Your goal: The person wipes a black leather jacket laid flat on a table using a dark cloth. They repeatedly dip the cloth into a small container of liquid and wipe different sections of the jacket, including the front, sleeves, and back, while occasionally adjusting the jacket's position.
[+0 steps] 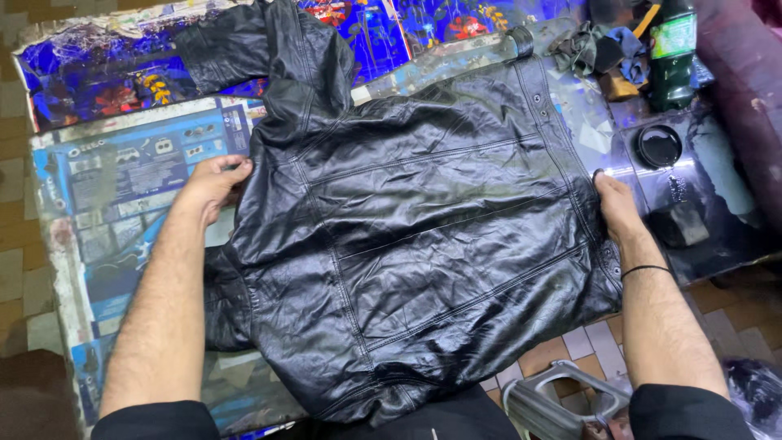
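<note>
Nearest the camera, two bare forearms in pushed-up dark sleeves reached out over a black leather jacket (415, 236) lying flat and back-up on the table (122, 195). The left hand (213, 186) curled its fingers over the jacket's shoulder edge, pinching the leather; the right hand (615, 204) gripped the hem band, fingers tucked under, thumb on top. Smoothing it well seemed to call for an even pull from both hands, since the glossy, creased hide wrinkles easily. Seams crossed the panels in straight ridges. Farther off, one sleeve (244, 49) lay bent across the bright printed tabletop, beside a green bottle (672, 53) and a round black lid (658, 145).
</note>
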